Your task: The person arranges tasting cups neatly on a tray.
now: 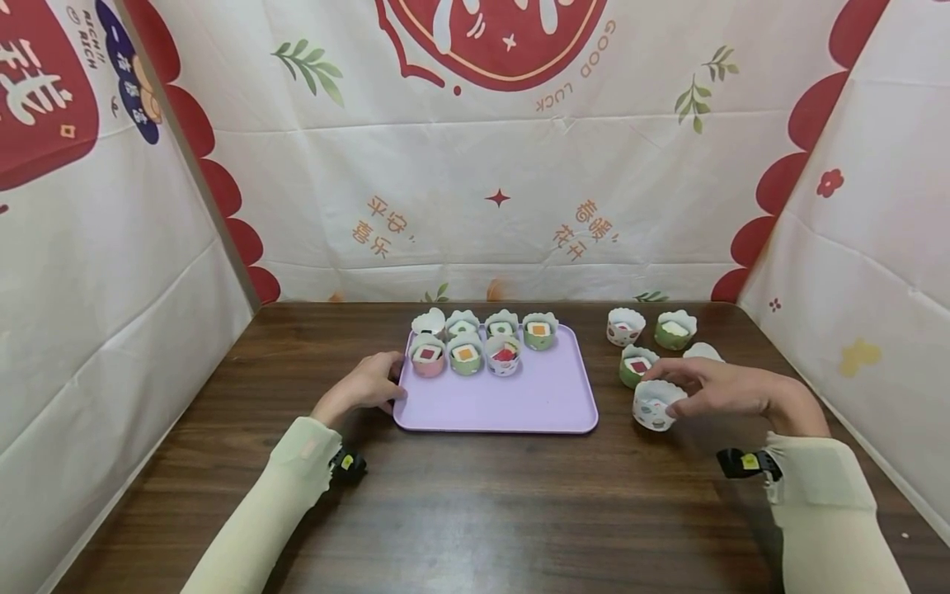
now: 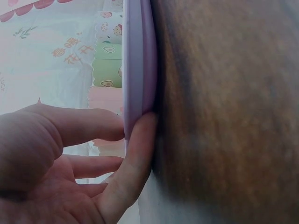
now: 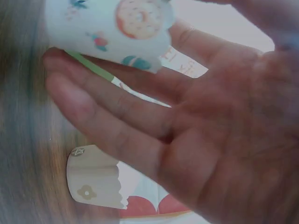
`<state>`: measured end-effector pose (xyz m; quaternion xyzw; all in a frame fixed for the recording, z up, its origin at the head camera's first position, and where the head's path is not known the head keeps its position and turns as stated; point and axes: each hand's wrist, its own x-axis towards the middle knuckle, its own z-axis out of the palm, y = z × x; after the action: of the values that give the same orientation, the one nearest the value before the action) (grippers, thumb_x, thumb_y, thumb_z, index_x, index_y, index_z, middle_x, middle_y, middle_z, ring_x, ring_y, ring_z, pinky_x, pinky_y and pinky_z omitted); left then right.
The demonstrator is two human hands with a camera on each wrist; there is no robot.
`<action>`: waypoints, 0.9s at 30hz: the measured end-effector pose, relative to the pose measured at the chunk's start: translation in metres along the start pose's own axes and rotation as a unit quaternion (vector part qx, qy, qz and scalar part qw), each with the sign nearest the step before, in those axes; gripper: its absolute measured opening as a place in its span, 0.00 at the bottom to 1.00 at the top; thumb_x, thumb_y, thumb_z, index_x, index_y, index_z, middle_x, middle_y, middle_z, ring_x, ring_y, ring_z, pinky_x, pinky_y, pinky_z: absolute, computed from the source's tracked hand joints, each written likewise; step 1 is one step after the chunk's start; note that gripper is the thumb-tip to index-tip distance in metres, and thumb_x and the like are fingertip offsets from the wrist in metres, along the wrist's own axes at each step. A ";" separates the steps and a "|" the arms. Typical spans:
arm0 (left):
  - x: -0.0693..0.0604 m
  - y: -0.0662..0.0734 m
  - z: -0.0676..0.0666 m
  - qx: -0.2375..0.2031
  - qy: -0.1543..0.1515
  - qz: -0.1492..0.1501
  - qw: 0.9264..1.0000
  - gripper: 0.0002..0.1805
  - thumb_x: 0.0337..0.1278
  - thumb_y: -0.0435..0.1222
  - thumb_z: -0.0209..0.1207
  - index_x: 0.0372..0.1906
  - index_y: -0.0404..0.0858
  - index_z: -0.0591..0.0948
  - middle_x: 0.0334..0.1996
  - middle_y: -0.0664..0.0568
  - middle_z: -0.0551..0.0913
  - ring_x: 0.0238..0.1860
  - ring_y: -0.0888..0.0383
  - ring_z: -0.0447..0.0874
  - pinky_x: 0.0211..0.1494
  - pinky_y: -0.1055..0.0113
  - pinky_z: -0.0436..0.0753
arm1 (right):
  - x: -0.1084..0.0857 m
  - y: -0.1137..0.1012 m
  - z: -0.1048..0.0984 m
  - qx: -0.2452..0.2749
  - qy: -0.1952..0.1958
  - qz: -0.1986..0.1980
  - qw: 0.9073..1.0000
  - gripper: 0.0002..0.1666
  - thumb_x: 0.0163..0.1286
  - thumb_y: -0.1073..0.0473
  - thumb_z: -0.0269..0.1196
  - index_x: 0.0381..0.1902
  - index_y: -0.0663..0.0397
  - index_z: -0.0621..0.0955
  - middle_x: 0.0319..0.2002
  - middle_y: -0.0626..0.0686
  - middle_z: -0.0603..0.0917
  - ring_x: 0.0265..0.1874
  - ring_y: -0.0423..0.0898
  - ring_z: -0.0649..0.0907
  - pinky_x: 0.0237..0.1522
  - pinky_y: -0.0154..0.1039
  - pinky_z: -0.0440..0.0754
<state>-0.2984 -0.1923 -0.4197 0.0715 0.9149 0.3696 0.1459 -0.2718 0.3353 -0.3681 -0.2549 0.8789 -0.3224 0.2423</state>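
Note:
A lilac tray [image 1: 490, 406] lies on the brown table, with several paper baking cups in two rows on its back left part. My left hand [image 1: 369, 382] grips its left rim; in the left wrist view the hand's [image 2: 84, 156] digits pinch the tray edge [image 2: 140, 70]. Right of the tray, my right hand [image 1: 723, 389] holds a white patterned baking cup [image 1: 650, 412] between thumb and fingers, low over the table. The right wrist view shows that cup [image 3: 100, 28], printed with a doughnut and berries, against the fingers; its inside is hidden there.
Behind the right hand stand a green cup with a dark red-centred square [image 1: 636, 368], a white cup [image 1: 625, 330], another green cup [image 1: 674, 334] and a pale cup [image 1: 703, 352], partly hidden. Printed cloth walls [image 1: 505, 223] rise along the table's back and sides.

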 end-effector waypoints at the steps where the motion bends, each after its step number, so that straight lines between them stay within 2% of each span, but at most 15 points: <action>1: 0.000 0.000 0.000 0.002 -0.001 -0.001 1.000 0.39 0.57 0.22 0.65 0.74 0.23 0.64 0.55 0.30 0.79 0.40 0.47 0.88 0.32 0.61 0.91 | 0.000 0.000 0.000 -0.001 0.006 -0.004 1.000 0.31 0.66 0.58 0.70 0.65 0.51 0.75 0.61 0.59 0.78 0.53 0.41 0.77 0.51 0.37 0.81; 5: 0.000 0.000 0.000 0.002 0.000 -0.005 1.000 0.39 0.57 0.22 0.65 0.73 0.24 0.65 0.55 0.30 0.79 0.40 0.47 0.88 0.32 0.61 0.91 | -0.001 -0.003 0.002 0.010 0.028 -0.021 0.999 0.31 0.66 0.59 0.70 0.66 0.52 0.74 0.58 0.60 0.79 0.49 0.38 0.80 0.48 0.33 0.82; 12: 0.001 0.000 0.000 0.005 -0.001 -0.003 1.000 0.38 0.57 0.22 0.65 0.73 0.24 0.65 0.54 0.30 0.80 0.39 0.47 0.88 0.32 0.61 0.91 | 0.003 -0.010 0.002 0.010 0.077 -0.018 0.997 0.30 0.66 0.56 0.69 0.64 0.47 0.74 0.52 0.58 0.81 0.46 0.49 0.81 0.42 0.37 0.84; 19: 0.000 0.002 0.000 0.009 -0.010 -0.012 1.000 0.38 0.59 0.23 0.65 0.73 0.25 0.65 0.57 0.31 0.77 0.42 0.47 0.87 0.33 0.62 0.91 | 0.005 -0.013 0.002 -0.050 0.169 -0.037 0.984 0.28 0.66 0.54 0.69 0.64 0.43 0.76 0.52 0.53 0.82 0.47 0.42 0.79 0.43 0.34 0.80; 27: -0.001 0.002 -0.001 0.007 -0.006 -0.013 1.000 0.38 0.58 0.23 0.65 0.74 0.24 0.65 0.57 0.31 0.78 0.41 0.47 0.87 0.33 0.62 0.91 | 0.013 -0.020 0.004 -0.076 0.214 -0.027 0.973 0.30 0.69 0.51 0.69 0.67 0.46 0.76 0.56 0.56 0.81 0.51 0.51 0.80 0.47 0.36 0.81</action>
<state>-0.2978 -0.1912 -0.4175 0.0630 0.9172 0.3612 0.1561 -0.2741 0.3126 -0.3605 -0.2215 0.9250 -0.3081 0.0195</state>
